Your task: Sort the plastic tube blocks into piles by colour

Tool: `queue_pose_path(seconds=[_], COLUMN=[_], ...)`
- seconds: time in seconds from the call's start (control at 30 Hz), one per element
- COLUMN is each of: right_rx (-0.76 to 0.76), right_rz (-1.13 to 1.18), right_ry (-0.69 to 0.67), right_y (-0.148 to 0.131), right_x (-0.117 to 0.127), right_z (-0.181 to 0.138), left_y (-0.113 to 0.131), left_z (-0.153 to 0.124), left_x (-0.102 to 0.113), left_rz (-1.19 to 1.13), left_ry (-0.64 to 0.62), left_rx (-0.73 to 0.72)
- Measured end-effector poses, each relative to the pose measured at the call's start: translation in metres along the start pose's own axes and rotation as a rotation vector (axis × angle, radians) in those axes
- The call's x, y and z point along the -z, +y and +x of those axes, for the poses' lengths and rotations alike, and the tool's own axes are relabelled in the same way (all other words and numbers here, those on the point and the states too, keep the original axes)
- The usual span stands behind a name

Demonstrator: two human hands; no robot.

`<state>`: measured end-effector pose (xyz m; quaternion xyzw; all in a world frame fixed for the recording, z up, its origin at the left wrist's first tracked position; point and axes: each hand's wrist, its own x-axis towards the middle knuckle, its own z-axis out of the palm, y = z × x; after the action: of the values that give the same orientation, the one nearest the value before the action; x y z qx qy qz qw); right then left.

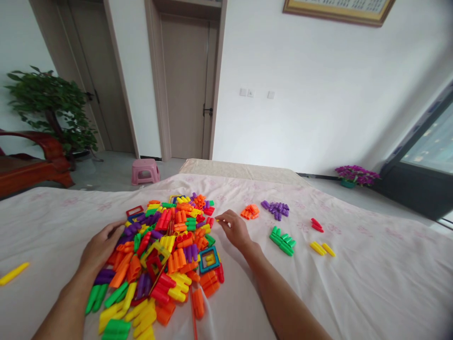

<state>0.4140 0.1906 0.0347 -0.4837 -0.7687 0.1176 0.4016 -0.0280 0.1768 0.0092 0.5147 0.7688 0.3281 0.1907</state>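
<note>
The right hand (236, 230) pinches a small yellow piece (217, 220) at the big mixed pile (166, 255). The left hand (101, 245) rests open on it. Beyond the right hand lie small sorted colour groups (282, 240); most pieces remain unsorted.

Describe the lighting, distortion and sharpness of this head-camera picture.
Head view: soft, even daylight, apparently from the window at right; only faint shadows under the left hand and right hand; door frames lean and the bed edge bows from wide-angle distortion; the block pile stays fairly sharp, corners soften.
</note>
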Motion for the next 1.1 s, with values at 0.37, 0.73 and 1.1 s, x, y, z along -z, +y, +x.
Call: queue_pose_path(seconds=[0.37, 0.73, 1.1], right_rx=[0.216, -0.229, -0.515], right_rz=[-0.114, -0.022, -0.302], right_ry=[-0.272, 0.281, 0.462], right_y=[-0.025, 0.030, 0.085], right_x=[-0.029, -0.005, 0.048], right_z=[0.005, 0.011, -0.003], left_y=[-0.001, 0.003, -0.003], left_z=[0.000, -0.003, 0.002], left_x=[0.000, 0.001, -0.002], left_rz=[-0.023, 0.015, 0.021], left_ry=[-0.001, 0.002, -0.007], left_rx=[-0.004, 0.040, 0.024])
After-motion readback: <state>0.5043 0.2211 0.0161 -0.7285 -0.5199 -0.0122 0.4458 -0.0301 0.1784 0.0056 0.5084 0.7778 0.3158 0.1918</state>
